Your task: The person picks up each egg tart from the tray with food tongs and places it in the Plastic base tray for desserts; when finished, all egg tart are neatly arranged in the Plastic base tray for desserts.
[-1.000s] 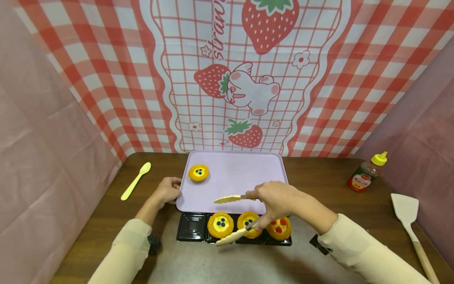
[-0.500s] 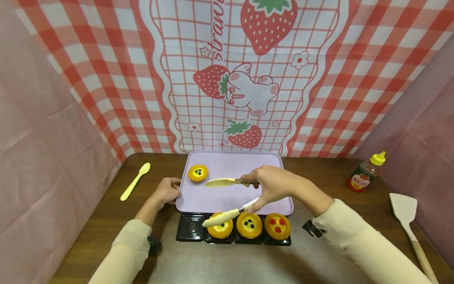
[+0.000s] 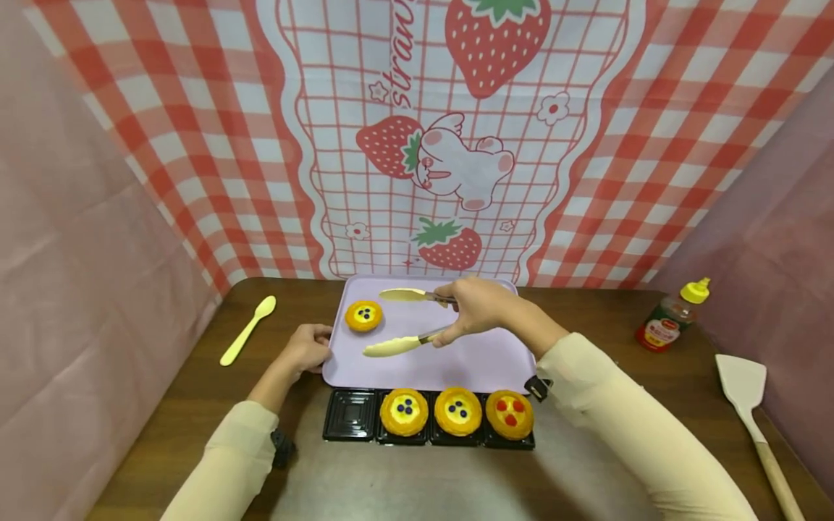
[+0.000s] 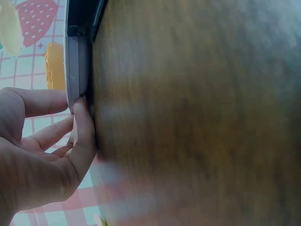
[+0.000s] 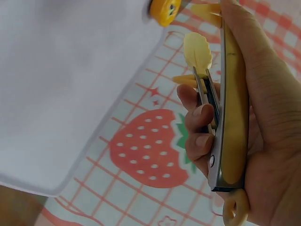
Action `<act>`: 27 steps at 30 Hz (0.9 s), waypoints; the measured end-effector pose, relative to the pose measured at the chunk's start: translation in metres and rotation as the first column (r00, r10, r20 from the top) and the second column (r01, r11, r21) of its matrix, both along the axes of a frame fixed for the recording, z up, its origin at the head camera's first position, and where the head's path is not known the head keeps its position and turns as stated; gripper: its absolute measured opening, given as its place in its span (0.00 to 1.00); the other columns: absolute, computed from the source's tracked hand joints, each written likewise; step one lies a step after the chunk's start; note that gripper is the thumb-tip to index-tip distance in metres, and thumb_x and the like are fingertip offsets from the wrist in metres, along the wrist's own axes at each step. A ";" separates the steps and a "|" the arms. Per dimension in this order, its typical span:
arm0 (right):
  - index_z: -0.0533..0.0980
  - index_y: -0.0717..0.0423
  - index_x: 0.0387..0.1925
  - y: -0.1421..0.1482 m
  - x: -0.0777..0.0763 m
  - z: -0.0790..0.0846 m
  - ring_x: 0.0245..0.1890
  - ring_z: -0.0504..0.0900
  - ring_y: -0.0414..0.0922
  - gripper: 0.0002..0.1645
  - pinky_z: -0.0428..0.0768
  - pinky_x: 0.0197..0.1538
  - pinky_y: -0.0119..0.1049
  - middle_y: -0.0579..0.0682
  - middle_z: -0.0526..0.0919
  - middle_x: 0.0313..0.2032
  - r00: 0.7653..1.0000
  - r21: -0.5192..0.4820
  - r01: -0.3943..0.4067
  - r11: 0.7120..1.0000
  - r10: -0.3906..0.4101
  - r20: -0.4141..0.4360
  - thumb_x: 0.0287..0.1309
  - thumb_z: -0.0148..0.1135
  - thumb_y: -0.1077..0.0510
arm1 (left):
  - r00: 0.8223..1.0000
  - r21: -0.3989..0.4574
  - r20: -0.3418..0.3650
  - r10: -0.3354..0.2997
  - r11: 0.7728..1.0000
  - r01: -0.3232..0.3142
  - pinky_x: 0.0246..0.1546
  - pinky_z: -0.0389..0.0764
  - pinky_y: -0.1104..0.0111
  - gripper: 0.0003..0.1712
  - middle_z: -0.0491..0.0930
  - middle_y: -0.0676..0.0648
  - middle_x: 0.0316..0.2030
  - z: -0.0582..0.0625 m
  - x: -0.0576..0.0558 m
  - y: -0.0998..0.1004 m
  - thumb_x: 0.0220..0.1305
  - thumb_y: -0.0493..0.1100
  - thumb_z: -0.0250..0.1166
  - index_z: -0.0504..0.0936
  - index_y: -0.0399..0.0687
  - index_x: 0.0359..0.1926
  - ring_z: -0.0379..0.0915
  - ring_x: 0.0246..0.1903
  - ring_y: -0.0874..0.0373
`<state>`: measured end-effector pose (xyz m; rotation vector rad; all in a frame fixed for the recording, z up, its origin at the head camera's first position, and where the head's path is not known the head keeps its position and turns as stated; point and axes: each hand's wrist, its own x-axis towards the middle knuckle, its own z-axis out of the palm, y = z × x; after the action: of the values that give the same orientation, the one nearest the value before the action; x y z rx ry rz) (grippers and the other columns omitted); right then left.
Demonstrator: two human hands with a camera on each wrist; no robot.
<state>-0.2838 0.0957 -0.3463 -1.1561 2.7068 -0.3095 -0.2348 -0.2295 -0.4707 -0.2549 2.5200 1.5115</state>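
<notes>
My left hand [image 3: 308, 349] pinches the left rim of a lilac tray [image 3: 456, 369], thumb above and a finger beneath, as the left wrist view shows. A yellow-tipped pair of tongs [image 5: 233, 108] is in my right hand [image 3: 485, 307], spread wide over the tray. An egg tart [image 3: 363, 316] topped with blueberries sits on the tray's left part, just left of the tong tips. In front of the tray runs a row of black plastic containers [image 3: 350, 416]. The leftmost holds nothing. Two blueberry tarts [image 3: 404, 412] and a strawberry tart [image 3: 510, 414] fill the others.
A pale yellow spoon [image 3: 249, 329] lies on the wooden table [image 3: 176, 412] at the left. Far right stand a sauce bottle [image 3: 672, 316] with a yellow cap and, nearer, a spatula [image 3: 749, 398]. A strawberry-print cloth [image 3: 449, 181] hangs right behind the tray.
My right hand has carried the spread tongs away from the row of tarts, back over the tray near the lone tart. My left hand has stayed at the tray's rim.
</notes>
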 end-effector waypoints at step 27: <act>0.80 0.54 0.58 -0.050 -0.032 -0.046 0.34 0.76 0.43 0.49 0.77 0.37 0.38 0.45 0.83 0.37 0.970 0.043 0.235 0.971 -0.237 0.044 0.36 0.77 0.31 | 1.000 0.053 0.006 0.000 0.999 0.000 0.20 0.81 0.67 0.36 0.73 0.41 0.35 0.000 -0.001 -0.001 0.46 0.25 0.52 0.69 0.24 0.63 0.71 0.28 0.57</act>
<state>-0.3154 0.0460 -0.3925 -0.8045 2.7963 -0.3132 -0.2353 -0.2301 -0.4710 -0.2506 2.4718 1.5721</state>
